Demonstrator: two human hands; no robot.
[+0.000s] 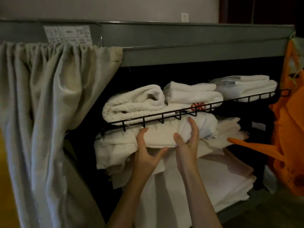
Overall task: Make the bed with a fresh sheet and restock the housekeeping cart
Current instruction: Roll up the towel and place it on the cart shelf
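Crouching at the housekeeping cart (181, 38), the person has both hands on a folded white sheet (164, 135) lying on top of the linen pile just under the black wire shelf (164, 116). From the head view, the left hand (144, 150) clasps the sheet's front fold, fingers over the top and thumb beneath; the right hand (187, 139) grips the bundle beside it, fingers reaching up its rounded end and thumb on the near face. Neither hand is free.

Above, the wire shelf carries rolled and folded white towels (134, 102), one with a red emblem. Below the sheet sit more flat stacks of pale linen (230, 178). A beige curtain (49, 96) is drawn aside to the left, and an orange bag (289, 129) hangs on the cart's right end.

No bed is in sight, so I can't say how that half stands. Whether the sheet is coming out for the bed or going in as restock, I cannot tell; the cart looks well stocked either way.
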